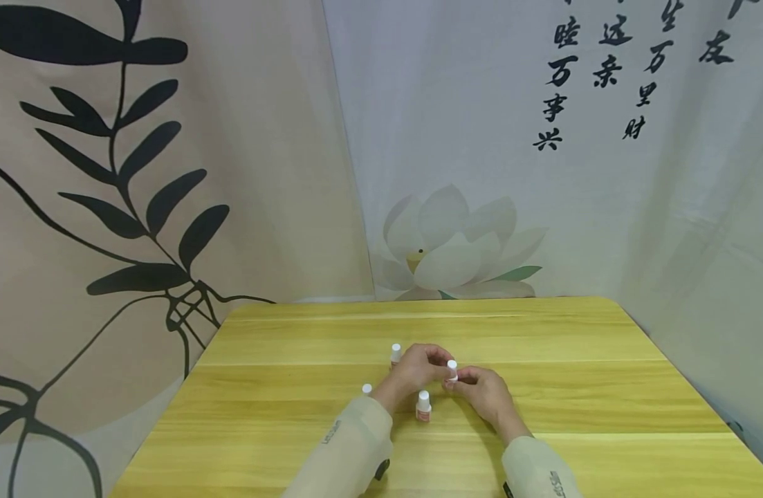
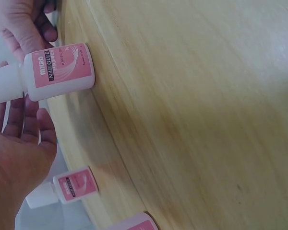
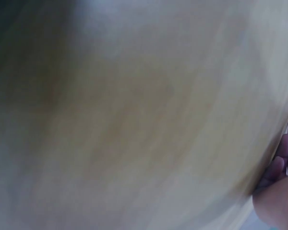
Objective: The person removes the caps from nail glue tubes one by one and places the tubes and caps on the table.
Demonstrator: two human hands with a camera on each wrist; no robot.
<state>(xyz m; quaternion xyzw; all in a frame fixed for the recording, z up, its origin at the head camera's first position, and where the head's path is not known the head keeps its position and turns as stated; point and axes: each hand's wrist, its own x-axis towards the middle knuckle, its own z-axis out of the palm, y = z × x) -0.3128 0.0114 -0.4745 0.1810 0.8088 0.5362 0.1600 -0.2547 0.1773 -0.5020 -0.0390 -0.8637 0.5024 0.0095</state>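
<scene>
Between my hands stands an upright nail glue bottle (image 1: pixel 452 371), white-capped with a pink label, seen close up in the left wrist view. My left hand (image 1: pixel 420 366) reaches it from the left, its fingers curled behind the white cap (image 2: pixel 5 85). From the other side my right hand (image 1: pixel 485 395) pinches the bottle with thumb and finger near its shoulder. The right wrist view catches only the edge of that hand (image 3: pixel 278 191), with curled fingers. Just in front of the left wrist stands another bottle (image 1: pixel 423 407).
One more bottle (image 1: pixel 396 354) stands behind the left hand, partly hidden by it. The cap of another bottle (image 1: pixel 366 389) shows beside the left sleeve. All are on a yellow wooden table (image 1: pixel 574 401), with a printed curtain (image 1: pixel 281 173) behind its far edge.
</scene>
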